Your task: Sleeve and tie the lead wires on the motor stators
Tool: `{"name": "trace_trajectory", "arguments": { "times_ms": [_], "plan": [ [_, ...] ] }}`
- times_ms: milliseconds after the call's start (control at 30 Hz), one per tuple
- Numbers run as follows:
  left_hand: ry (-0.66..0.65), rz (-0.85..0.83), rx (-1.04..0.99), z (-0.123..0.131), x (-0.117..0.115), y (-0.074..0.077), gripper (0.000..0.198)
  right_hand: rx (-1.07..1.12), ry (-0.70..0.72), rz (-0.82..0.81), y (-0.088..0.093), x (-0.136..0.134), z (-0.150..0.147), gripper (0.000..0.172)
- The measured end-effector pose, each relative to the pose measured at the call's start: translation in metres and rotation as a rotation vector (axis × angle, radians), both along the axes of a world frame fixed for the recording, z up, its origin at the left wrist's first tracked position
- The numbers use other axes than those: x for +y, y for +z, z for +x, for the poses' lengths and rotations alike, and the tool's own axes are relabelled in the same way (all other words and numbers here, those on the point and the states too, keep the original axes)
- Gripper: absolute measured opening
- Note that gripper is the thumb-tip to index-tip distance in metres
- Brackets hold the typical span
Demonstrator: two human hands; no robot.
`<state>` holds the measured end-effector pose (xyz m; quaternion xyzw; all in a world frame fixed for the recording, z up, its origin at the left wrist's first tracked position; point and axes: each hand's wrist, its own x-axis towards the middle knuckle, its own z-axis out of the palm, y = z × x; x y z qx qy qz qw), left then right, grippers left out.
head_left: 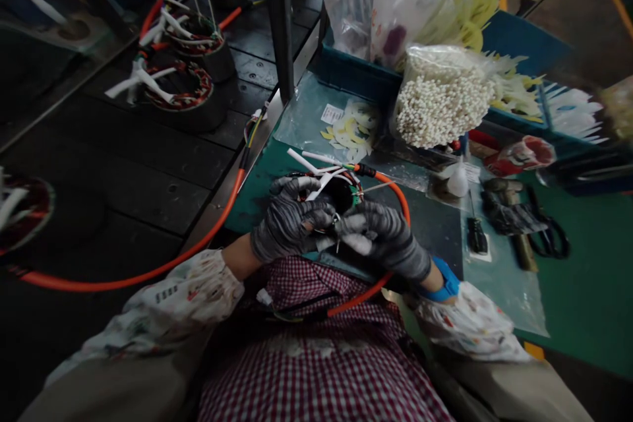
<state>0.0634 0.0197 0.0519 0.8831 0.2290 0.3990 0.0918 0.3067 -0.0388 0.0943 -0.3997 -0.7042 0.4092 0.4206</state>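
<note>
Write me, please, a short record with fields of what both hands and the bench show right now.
left hand: gloved, grips the wound stator from its left side
right hand: gloved, blue wristband, grips the same stator from the right
cable: orange cable runs from the stator past both arms
bench: green mat with scissors, small white bottle, bag of white pieces
far left: two more stators on the dark surface

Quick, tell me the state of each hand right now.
Left hand: closed, gripping the stator with the orange cable.
Right hand: closed on the same stator, from its other side.
</note>
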Motion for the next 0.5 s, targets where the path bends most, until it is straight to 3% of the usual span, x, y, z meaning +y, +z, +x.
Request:
{"name": "trace_trajectory", "arguments": {
  "times_ms": [67,200,367,500],
  "plan": [
    [-0.032,0.006,0.004,0.000,0.000,-0.002,0.024,-0.030,0.017,-0.002,-0.009,-0.008,0.000,0.013],
    [-0.034,-0.036,0.067,-0.001,0.001,-0.006,0.023,0.121,-0.143,-0.083,-0.021,-0.024,-0.003,0.019],
    [0.044,-0.129,0.077,0.001,-0.004,-0.018,0.022,-0.049,0.066,-0.034,-0.002,-0.019,-0.018,0.003],
    [0.136,-0.191,0.076,0.003,-0.007,-0.024,0.019,-0.075,-0.146,-0.072,0.007,0.010,-0.040,0.015]
  ]
}}
